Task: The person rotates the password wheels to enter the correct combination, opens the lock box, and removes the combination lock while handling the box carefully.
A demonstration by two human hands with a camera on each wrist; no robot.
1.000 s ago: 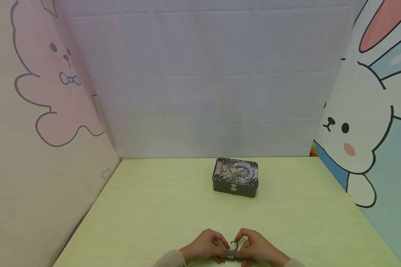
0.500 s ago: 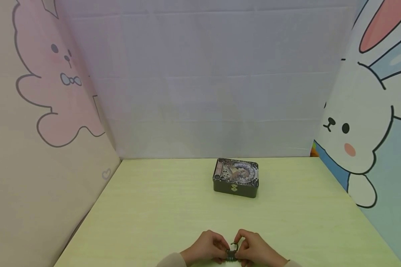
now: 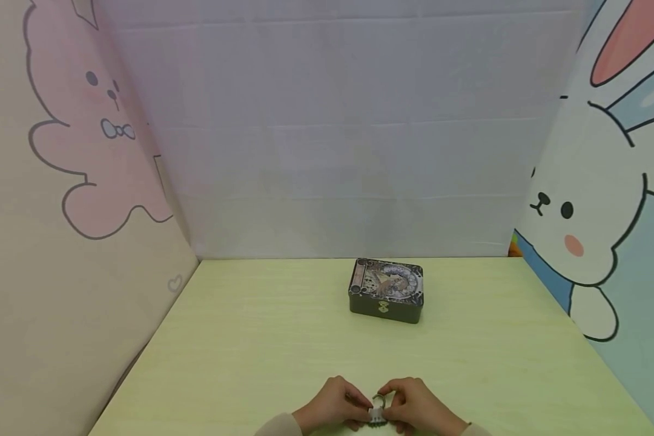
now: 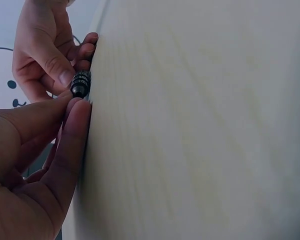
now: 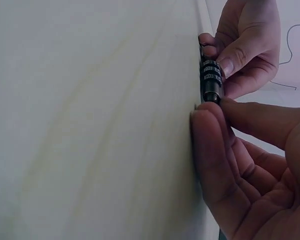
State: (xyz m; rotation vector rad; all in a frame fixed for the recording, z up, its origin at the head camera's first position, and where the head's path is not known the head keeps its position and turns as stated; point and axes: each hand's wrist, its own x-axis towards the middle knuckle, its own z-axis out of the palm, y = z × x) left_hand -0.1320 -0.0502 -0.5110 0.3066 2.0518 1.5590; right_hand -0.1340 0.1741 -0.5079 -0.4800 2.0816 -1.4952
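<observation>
A small combination padlock with number dials is held low over the near part of the table in the head view, its curved shackle pointing away from me. My left hand pinches the left end of the lock body between thumb and fingers. At the opposite end, my right hand grips the body, its index fingertip at the shackle. Both wrist views show the dials, on the padlock and, from the other side, the padlock. Fingers hide its ends.
A dark decorated tin box with a gold clasp stands farther back on the pale yellow-green table. A white cloth backdrop hangs behind, and side panels with cartoon animals flank the table.
Both hands keep hold of the padlock in nearly the same place. Its body shows a lighter face than half a second ago, and my right index fingertip has shifted slightly left along the shackle.
</observation>
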